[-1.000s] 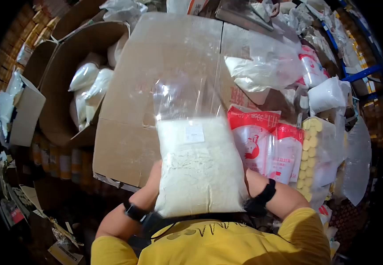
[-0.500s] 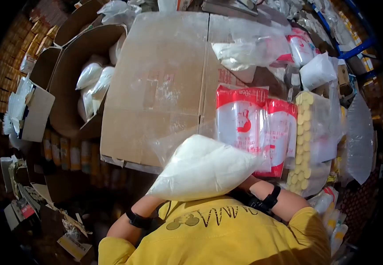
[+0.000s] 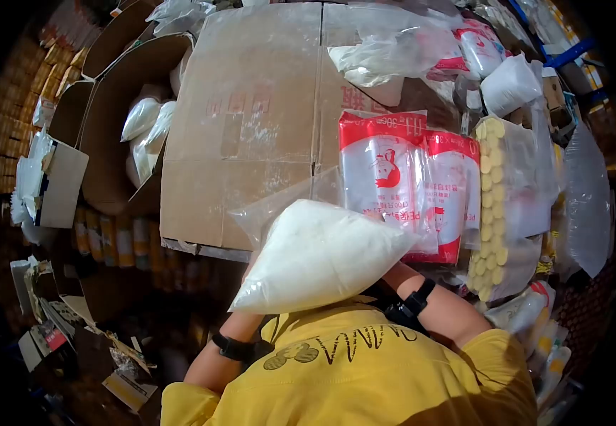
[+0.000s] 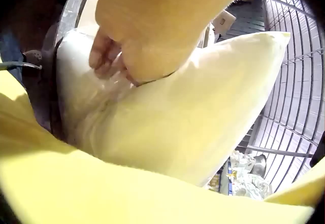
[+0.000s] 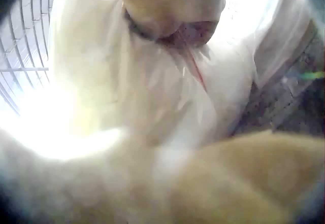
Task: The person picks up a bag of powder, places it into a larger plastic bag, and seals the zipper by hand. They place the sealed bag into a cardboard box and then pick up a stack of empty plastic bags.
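A full clear plastic bag of white powder (image 3: pixel 322 259) is held against the chest, tilted, its loose clear film spread over the cardboard's near edge. In the left wrist view my left hand (image 4: pixel 147 36) curls its fingers into the gathered plastic of the bag (image 4: pixel 167 127). My right hand (image 5: pixel 172 11) grips creased plastic of the bag (image 5: pixel 142 82) in the blurred right wrist view. Both hands are mostly hidden behind the bag in the head view.
Flattened cardboard (image 3: pixel 251 135) covers the table. Red and white printed packs (image 3: pixel 382 170) lie right, beside a bag of yellow round pieces (image 3: pixel 491 206). An open carton (image 3: pixel 102 163) with white bags stands left. Another white bag (image 3: pixel 375 67) lies at the back.
The powder bag has come off the cardboard towards the chest and turned from upright and label-up to tilted, its label out of sight. Both hands have moved with it.
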Action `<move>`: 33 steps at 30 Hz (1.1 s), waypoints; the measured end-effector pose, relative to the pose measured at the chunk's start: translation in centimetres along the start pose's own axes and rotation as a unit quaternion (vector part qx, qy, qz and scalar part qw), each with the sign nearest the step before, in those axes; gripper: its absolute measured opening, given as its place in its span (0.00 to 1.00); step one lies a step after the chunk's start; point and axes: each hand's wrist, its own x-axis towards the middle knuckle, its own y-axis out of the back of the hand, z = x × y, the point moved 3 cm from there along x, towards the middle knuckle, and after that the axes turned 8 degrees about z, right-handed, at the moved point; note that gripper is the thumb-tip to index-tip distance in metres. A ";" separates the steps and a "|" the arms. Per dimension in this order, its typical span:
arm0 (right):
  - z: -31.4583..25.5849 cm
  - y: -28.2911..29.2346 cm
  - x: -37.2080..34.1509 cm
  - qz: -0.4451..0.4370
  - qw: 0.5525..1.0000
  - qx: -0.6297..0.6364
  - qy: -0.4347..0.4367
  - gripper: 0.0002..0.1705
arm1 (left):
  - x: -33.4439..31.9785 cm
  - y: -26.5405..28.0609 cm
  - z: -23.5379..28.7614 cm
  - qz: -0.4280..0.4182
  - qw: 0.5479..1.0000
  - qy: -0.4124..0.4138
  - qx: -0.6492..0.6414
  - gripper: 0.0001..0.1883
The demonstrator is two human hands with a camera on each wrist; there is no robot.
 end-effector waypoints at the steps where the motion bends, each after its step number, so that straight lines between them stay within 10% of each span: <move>1: 0.2 0.5 0.3 -0.022 1.000 -0.005 0.007 0.20 | 0.2 -0.3 -0.2 -0.001 1.000 0.009 -0.023 0.16; 15: -5.0 -3.6 -0.7 0.064 0.995 -0.073 -0.002 0.15 | -2.0 1.2 0.0 0.029 0.994 -0.008 -0.105 0.16; 20: -9.5 -4.4 -5.1 0.073 0.946 -0.269 0.168 0.08 | -5.4 2.9 2.1 0.076 0.964 -0.112 0.228 0.14; 22: -8.0 -2.4 -5.5 0.063 0.957 -0.256 0.122 0.08 | -7.0 1.7 4.7 0.074 0.872 -0.230 0.425 0.11; 24: -7.1 -0.8 -5.2 0.076 0.941 -0.320 0.073 0.08 | -5.8 2.7 3.4 0.064 0.905 -0.169 0.385 0.11; 28: -8.4 -5.5 -3.8 0.036 0.963 0.193 -0.184 0.15 | -2.5 3.3 0.2 0.046 0.976 -0.109 0.183 0.09; 33: -7.8 -5.1 -4.7 0.035 0.960 0.075 -0.268 0.25 | -0.9 2.9 -2.6 0.009 0.996 0.080 -0.031 0.11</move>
